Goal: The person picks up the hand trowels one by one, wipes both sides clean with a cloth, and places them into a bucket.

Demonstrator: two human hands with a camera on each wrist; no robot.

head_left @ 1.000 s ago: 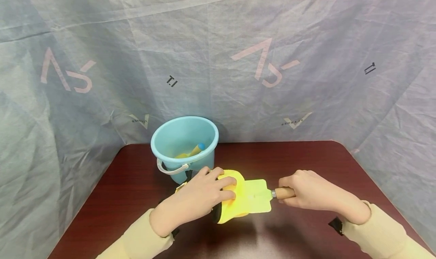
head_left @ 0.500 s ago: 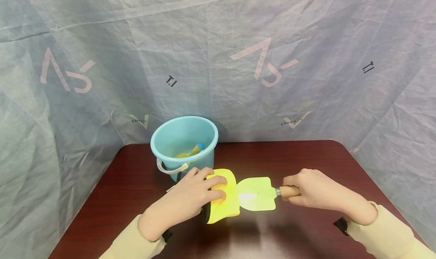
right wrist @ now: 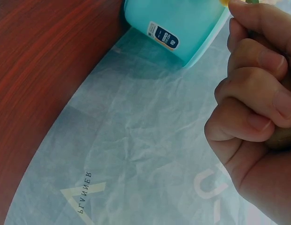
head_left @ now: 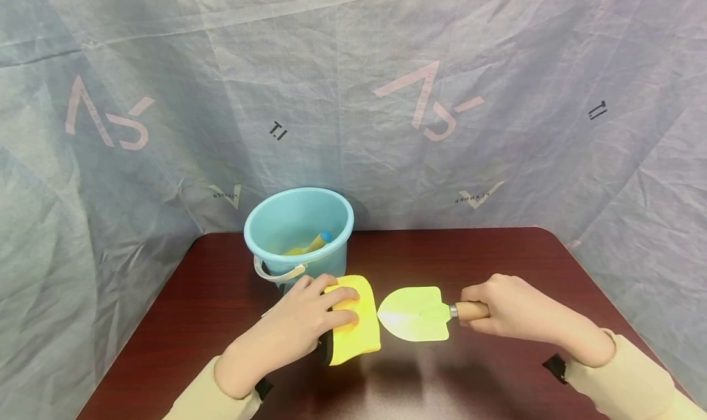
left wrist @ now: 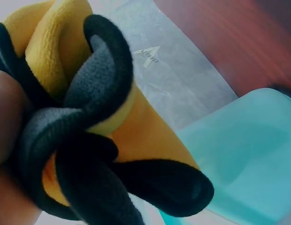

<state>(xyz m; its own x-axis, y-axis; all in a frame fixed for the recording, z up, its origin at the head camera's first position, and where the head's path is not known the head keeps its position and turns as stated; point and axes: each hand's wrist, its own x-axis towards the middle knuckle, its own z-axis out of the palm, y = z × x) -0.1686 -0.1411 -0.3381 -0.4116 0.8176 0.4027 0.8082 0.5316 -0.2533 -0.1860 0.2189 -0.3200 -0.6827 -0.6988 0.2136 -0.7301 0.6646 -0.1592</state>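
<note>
My left hand (head_left: 293,325) holds a folded yellow cloth (head_left: 358,328) with a dark edge, its fingers curled over the top. Grey patches of its other face show among the bunched folds of the cloth (left wrist: 154,133) in the left wrist view. To the right, my right hand (head_left: 513,306) grips the wooden handle of a small hand trowel (head_left: 417,314). The trowel's bright yellow-green blade lies level and points left, its tip right at the cloth's edge. In the right wrist view the fingers of the right hand (right wrist: 250,93) are curled round the handle, which they mostly hide.
A light blue bucket (head_left: 338,266) with a white carrying handle stands behind the left hand. Inside it lies a wooden handle with a blue end (head_left: 319,242), beside something yellow. Grey printed sheeting (head_left: 386,131) walls off the back and sides of the dark red table (head_left: 469,254).
My left hand has drawn the cloth leftward off the trowel's blade, baring the blade to its tip. The right hand and trowel have shifted slightly right.
</note>
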